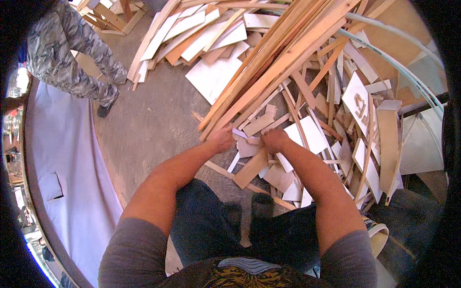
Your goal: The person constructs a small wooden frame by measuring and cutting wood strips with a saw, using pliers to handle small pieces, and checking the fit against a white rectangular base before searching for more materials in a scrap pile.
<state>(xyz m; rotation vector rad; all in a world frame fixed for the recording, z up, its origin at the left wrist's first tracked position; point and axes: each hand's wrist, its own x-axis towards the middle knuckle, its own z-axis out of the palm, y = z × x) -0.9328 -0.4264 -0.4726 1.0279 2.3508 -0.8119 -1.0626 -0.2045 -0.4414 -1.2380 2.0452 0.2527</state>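
Note:
My left hand (222,139) is closed beside the near ends of a stack of long wooden boards (269,72), which slants up to the far right. What its fingers hold is hidden. A pale lilac strip (239,133) lies just to its right. My right hand (275,140) is closed, knuckles up, over the heap of scrap wood, and I cannot make out what is in it. Between and below the hands lie small offcuts, among them a tan board piece (251,168). A white panel (307,135) rests to the right of my right hand.
Piled white and brown offcuts (201,33) lie at the far side. Bent pale tubing (398,72) arches over the right-hand heap. A person in camouflage trousers (77,48) stands at the far left, by a light sheet (67,158). A white bucket (378,237) is near my right elbow.

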